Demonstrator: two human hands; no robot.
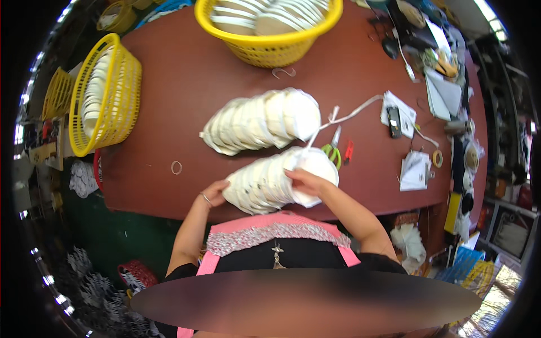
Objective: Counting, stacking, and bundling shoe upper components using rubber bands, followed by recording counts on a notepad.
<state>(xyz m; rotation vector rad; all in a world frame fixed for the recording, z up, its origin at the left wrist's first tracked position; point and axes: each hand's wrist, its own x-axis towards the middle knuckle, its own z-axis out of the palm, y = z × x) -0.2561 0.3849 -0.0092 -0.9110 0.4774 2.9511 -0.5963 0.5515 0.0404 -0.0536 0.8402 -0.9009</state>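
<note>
A near stack of off-white, rounded fabric pieces (259, 183) lies on its side along the table's front, the pieces nested in a row. My left hand (216, 193) grips its narrow left end. Toward its round right end, my right hand (304, 181) lies over the pieces with the fingers curled onto them; some fingertips are hidden. A second, similar stack (262, 121) lies just behind, apart from both hands. A white cord (356, 111) runs from the near stack's right end toward the right. Green-handled scissors (333, 151) lie beside that end.
On the reddish-brown table (169, 84) a red cutter (349, 151) lies right of the scissors. A yellow basket (270, 48) of striped pieces stands at the back, another yellow basket (127, 96) at left. Papers (416, 170), a black phone-like device (393, 122) and a tape roll (437, 158) lie right.
</note>
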